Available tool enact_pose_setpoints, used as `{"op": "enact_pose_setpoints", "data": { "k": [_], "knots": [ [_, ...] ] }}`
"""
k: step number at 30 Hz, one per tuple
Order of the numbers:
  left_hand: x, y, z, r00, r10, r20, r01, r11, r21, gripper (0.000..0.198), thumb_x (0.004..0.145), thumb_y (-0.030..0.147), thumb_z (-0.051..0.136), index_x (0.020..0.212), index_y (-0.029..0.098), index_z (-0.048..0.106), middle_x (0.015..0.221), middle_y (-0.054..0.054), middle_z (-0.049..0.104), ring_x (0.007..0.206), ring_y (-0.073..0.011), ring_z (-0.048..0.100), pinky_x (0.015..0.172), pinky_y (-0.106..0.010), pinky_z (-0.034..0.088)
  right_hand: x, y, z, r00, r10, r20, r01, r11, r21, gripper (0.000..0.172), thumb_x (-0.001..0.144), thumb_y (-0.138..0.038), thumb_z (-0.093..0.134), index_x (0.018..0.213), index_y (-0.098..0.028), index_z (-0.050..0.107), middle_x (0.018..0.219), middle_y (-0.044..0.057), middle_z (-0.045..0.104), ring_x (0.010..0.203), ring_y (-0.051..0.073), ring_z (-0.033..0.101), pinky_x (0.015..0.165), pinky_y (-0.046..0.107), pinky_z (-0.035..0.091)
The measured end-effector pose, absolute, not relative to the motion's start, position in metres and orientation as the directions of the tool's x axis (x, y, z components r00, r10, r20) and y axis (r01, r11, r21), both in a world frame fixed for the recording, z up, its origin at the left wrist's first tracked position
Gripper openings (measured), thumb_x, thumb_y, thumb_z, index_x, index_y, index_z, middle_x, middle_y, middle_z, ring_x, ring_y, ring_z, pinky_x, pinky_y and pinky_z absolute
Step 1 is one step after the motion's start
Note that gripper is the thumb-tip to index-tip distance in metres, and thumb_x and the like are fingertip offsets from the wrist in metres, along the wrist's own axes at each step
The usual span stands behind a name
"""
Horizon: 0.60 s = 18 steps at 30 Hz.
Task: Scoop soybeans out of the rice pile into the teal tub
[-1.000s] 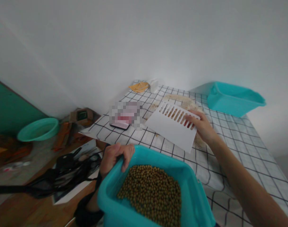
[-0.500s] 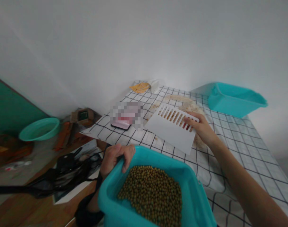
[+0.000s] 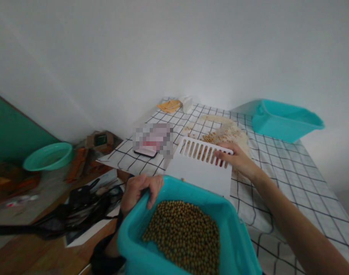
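My left hand (image 3: 141, 190) grips the rim of a turquoise plastic tub (image 3: 231, 217) at its far left corner. Small round brown-green beans (image 3: 185, 233) fill the bottom of this tub, which is at the near edge of the table. In my right hand (image 3: 234, 156) is a white slotted plastic board (image 3: 201, 172), held by its right end near the row of slots. The board lies tilted over the cloth, its near edge close to the tub's far rim. Behind it, some beans (image 3: 210, 136) lie by a patch of pale powdery debris (image 3: 231, 133).
A second turquoise tub (image 3: 287, 120) stands at the back right of the checked tablecloth (image 3: 277, 168). A phone (image 3: 147, 151), partly pixelated, lies on the left, with a yellow cloth (image 3: 169, 106) behind. Off the table's left side are a green basin (image 3: 48, 156) and a black bag (image 3: 60, 221).
My right hand has drawn the slotted board toward me and slightly left, closer to the tub's rim. Beans show on the cloth behind it. My left hand stays on the tub.
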<state>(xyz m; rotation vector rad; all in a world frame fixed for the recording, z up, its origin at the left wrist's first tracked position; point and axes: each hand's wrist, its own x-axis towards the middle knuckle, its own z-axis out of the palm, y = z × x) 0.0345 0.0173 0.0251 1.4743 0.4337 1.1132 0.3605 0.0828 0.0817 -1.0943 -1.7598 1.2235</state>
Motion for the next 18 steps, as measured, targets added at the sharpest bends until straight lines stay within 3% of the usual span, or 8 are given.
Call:
{"op": "enact_pose_setpoints", "data": {
  "k": [3, 8, 15, 18],
  "knots": [
    [0.033, 0.019, 0.025, 0.494, 0.782, 0.380, -0.319, -0.244, 0.916, 0.071, 0.112, 0.047, 0.031, 0.059, 0.022, 0.071, 0.049, -0.005, 0.056, 0.054, -0.0223, 0.049, 0.072, -0.040, 0.044, 0.361, 0.082, 0.080, -0.344, 0.937, 0.066, 0.205, 0.144, -0.968, 0.034, 0.075, -0.051, 0.085, 0.067, -0.022, 0.071, 0.062, 0.000, 0.065, 0.055, 0.014, 0.057, 0.051, 0.025, 0.043],
    [0.030, 0.021, 0.025, 0.503, 0.778, 0.377, -0.320, -0.237, 0.917, 0.070, 0.112, 0.047, 0.032, 0.060, 0.021, 0.072, 0.050, -0.005, 0.057, 0.053, -0.0217, 0.049, 0.072, -0.041, 0.044, 0.365, 0.082, 0.082, -0.089, 0.993, 0.077, 0.113, 0.087, -0.990, 0.029, 0.071, -0.049, 0.078, 0.068, -0.024, 0.064, 0.057, -0.002, 0.060, 0.049, 0.015, 0.051, 0.047, 0.027, 0.037],
    [0.033, 0.017, 0.024, 0.474, 0.790, 0.390, -0.311, -0.264, 0.913, 0.071, 0.113, 0.045, 0.028, 0.060, 0.022, 0.070, 0.050, -0.004, 0.057, 0.054, -0.0218, 0.049, 0.073, -0.041, 0.044, 0.382, 0.097, 0.087, 0.304, 0.906, 0.296, 0.052, 0.294, -0.954, 0.030, 0.078, -0.048, 0.073, 0.069, -0.025, 0.056, 0.064, -0.001, 0.057, 0.054, 0.015, 0.047, 0.051, 0.030, 0.036],
    [0.033, 0.014, 0.023, 0.452, 0.795, 0.403, -0.299, -0.291, 0.909, 0.071, 0.113, 0.045, 0.028, 0.059, 0.023, 0.068, 0.050, -0.004, 0.059, 0.055, -0.0223, 0.050, 0.072, -0.042, 0.043, 0.390, 0.098, 0.090, 0.368, 0.874, 0.317, 0.041, 0.325, -0.945, 0.030, 0.077, -0.049, 0.077, 0.072, -0.025, 0.059, 0.066, -0.001, 0.061, 0.056, 0.015, 0.049, 0.052, 0.030, 0.037]
  ]
}}
